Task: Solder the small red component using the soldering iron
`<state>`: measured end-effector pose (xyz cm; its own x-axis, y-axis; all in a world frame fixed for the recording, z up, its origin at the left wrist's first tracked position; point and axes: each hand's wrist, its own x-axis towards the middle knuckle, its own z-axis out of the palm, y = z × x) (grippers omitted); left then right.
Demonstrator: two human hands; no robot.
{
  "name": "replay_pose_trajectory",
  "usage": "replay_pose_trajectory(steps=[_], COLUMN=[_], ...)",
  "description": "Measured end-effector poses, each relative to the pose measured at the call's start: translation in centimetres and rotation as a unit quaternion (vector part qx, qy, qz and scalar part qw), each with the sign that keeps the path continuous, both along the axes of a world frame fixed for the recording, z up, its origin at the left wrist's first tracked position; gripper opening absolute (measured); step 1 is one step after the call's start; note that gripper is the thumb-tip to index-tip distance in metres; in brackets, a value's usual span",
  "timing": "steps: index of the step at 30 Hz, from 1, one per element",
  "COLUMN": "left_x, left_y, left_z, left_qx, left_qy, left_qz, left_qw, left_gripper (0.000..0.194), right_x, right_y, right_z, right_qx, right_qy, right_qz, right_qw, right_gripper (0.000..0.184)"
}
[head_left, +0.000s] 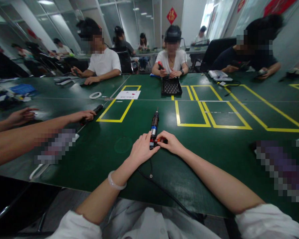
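Observation:
An electric screwdriver (154,127) with its inner parts exposed lies on the green table, its thin bit pointing away from me. My left hand (141,148) steadies its rear end, fingers along the side and thumb near the back. From the other side, my right hand (171,142) is closed in a pinch at red and orange parts (160,140) there; my fingers hide much of them. Below my hands a thin dark wire ends in a small metal ring (150,176). A black cord (169,195) runs from under my left hand to the table's near edge.
Yellow tape outlines (193,125) mark the green table (129,179). At left, a co-worker's hand (84,116) holds a dark tool. Across from me, a person has a black tray (171,87). A white paper (128,95) and a tape roll (95,95) lie ahead left.

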<state>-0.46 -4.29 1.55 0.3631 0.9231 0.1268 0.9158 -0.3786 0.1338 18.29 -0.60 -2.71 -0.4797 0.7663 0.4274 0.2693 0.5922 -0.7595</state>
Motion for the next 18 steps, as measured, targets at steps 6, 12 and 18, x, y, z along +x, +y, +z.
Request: replay_pose_trajectory(steps=[6, 12, 18], left_x=[0.04, -0.04, -0.03], left_y=[0.02, 0.05, 0.08], left_z=[0.08, -0.06, -0.06], left_qx=[-0.007, -0.006, -0.010], left_qy=[0.001, 0.001, 0.000], left_qz=[0.006, 0.005, 0.007], left_qw=[1.000, 1.000, 1.000], left_gripper=[0.067, 0.070, 0.069], right_x=[-0.18, 0.03, 0.01], right_y=[-0.20, 0.17, 0.15], right_z=[0.03, 0.18, 0.23], right_qx=[-0.037, -0.050, -0.056], right_qy=[0.016, 0.074, 0.082], right_qz=[-0.026, -0.085, -0.072], right_qw=[0.999, 0.992, 0.992], right_gripper=[0.019, 0.012, 0.011])
